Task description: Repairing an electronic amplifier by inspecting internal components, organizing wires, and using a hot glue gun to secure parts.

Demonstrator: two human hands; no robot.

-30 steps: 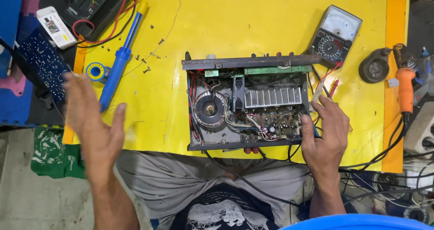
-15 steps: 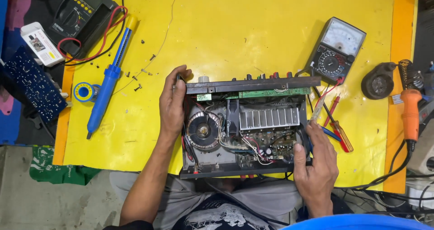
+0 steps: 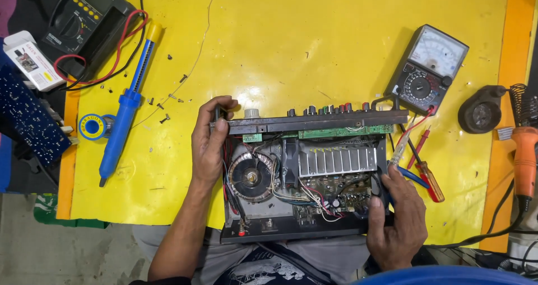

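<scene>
Opened unit: one black metal amplifier chassis with its lid off (image 3: 314, 229), lying on the yellow worktable (image 3: 314, 49), its rear edge hanging over the near table edge above the person's lap.
Inside it: one round copper-wound toroidal transformer (image 3: 250, 177), one ribbed silver heat sink (image 3: 336, 161), one green circuit strip (image 3: 344, 131) behind the front panel.
Left hand (image 3: 208, 147): curled around the chassis's left front corner, thumb on the panel's top edge, fingers wrapped over its end.
Right hand (image 3: 395, 220): closed on the right wall of the chassis near the back corner, thumb lying on the rim.
Meters: two, one black analogue multimeter with a white dial (image 3: 428, 69) just beyond the right front corner, one dark digital multimeter (image 3: 84, 19) far left.
Screwdrivers: one red-handled (image 3: 430, 179), just beside the right wall.
Other tools: one blue desoldering pump with a yellow cap (image 3: 124, 108), one small blue solder reel (image 3: 92, 126), one orange-handled soldering iron (image 3: 524, 156).
Loose screws (image 3: 163, 118): several, scattered left of the left hand.
</scene>
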